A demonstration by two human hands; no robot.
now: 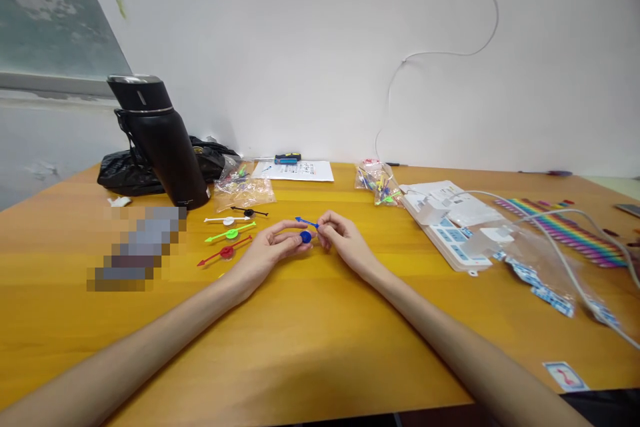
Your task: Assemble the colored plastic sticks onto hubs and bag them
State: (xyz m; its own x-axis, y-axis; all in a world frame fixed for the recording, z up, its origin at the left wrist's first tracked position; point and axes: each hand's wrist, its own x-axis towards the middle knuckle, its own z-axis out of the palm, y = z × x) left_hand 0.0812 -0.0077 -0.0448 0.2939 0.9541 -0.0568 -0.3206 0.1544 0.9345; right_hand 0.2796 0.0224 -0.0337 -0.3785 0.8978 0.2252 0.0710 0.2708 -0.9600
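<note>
Between thumb and fingers, my left hand [277, 242] pinches a small blue disc [305, 237]. Close beside it, my right hand [344, 235] grips a blue arrow spinner [306, 221] by one end, its pointed tip aimed left above the disc. Both hands are just over the table. To the left of my left hand, several arrow spinners with round bases lie in a column: a black spinner [249, 212], a white spinner [229, 221], a green spinner [231, 233] and a red spinner [227, 252]. A bit of yellow shows by my left wrist.
A black bottle [163, 147] stands at the back left before a black plastic bag [125, 173]. Clear bags of parts [377, 180], a paper sheet [320, 171] and a screwdriver [287, 159] lie at the back. Right are a power strip [455, 247], cables and rainbow-coloured sticks [565, 230].
</note>
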